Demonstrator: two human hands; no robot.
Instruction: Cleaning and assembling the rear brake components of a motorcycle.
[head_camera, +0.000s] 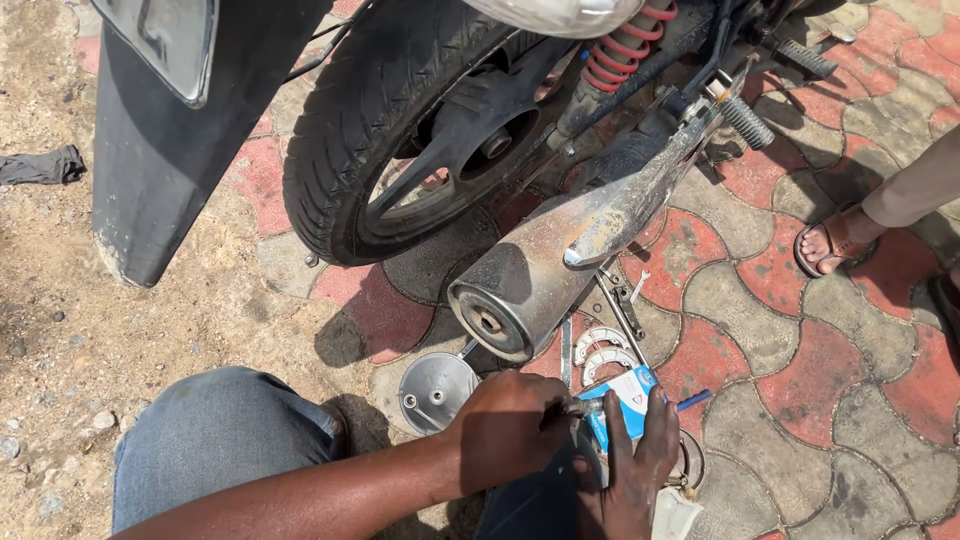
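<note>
Left hand (512, 428) clenched on a thin metal tool (585, 407); right hand (632, 470) gripping a blue-white box (628, 395). Close above: dusty chrome exhaust (560, 260), ribbed tyre (350, 120), round metal plate (435, 390), 2 curved brake shoes (600, 350).

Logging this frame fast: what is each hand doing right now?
Left hand: closed on a thin metal tool.
Right hand: fingers curled around a small blue and white box.

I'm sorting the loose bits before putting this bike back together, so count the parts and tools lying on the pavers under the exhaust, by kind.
Round grey metal plate: 1
Curved brake shoes: 2
Small spanners and metal tools: about 3, partly in shadow
Blue and white carton, against the right hand: 1
Total: about 7
The left hand grips a slim metal tool, not counted.
</note>
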